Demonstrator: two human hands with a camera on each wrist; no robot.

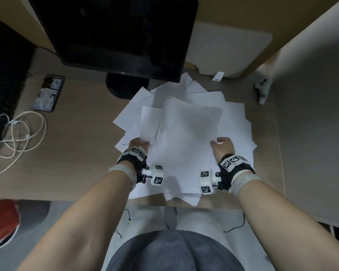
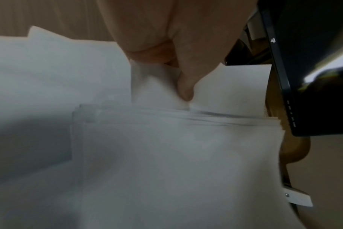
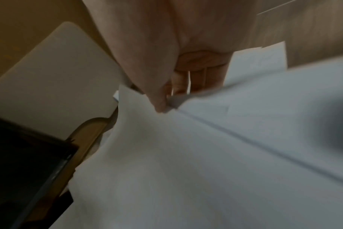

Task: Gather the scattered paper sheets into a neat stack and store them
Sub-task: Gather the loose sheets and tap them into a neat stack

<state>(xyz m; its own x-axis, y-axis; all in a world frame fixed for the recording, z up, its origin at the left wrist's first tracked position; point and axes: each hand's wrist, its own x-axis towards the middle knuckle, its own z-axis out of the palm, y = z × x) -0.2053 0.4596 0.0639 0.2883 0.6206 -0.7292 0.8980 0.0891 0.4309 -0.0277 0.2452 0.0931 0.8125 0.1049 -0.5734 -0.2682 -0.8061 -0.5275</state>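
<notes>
A sheaf of white paper sheets (image 1: 186,133) is lifted a little above the desk, roughly squared. My left hand (image 1: 139,144) grips its left edge, thumb on top (image 2: 184,86). My right hand (image 1: 222,145) grips its right edge, thumb pressed on the top sheet (image 3: 159,102), fingers curled under. Several more loose sheets (image 1: 235,122) lie fanned out on the desk (image 1: 76,149) beneath and around the held sheaf, some overhanging the front edge (image 1: 182,198). The sheaf's layered edges (image 2: 206,117) show in the left wrist view.
A dark monitor (image 1: 121,36) on a round base (image 1: 125,87) stands just behind the papers. A phone (image 1: 48,92) and a coiled white cable (image 1: 18,133) lie at the left. A white board (image 1: 229,49) leans at the back right; a partition wall (image 1: 311,133) bounds the right.
</notes>
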